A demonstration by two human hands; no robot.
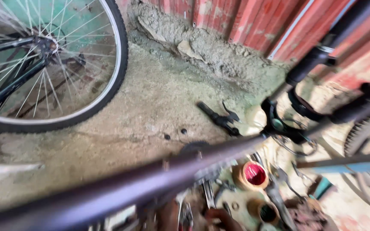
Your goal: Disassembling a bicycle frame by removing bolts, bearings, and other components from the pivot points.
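A dark purple bicycle frame tube (150, 179) runs blurred across the view from bottom left to mid right. Below it, at the bottom edge, a sliver of my left hand (168, 216) shows next to some metal tools (208, 194). Fingers of my right hand (221, 218) show just right of it, above the cluttered ground. Both hands are mostly hidden by the tube and the frame edge, so I cannot make out what they hold. A black suspension fork (317, 57) rises at the upper right.
A bicycle wheel (108, 92) stands at the top left on dusty concrete. A black brake lever with grip (217, 117) lies on the ground. A tin with red contents (253, 174), a second tin (265, 212) and wrenches (278, 197) sit lower right. A red corrugated wall (253, 21) is behind.
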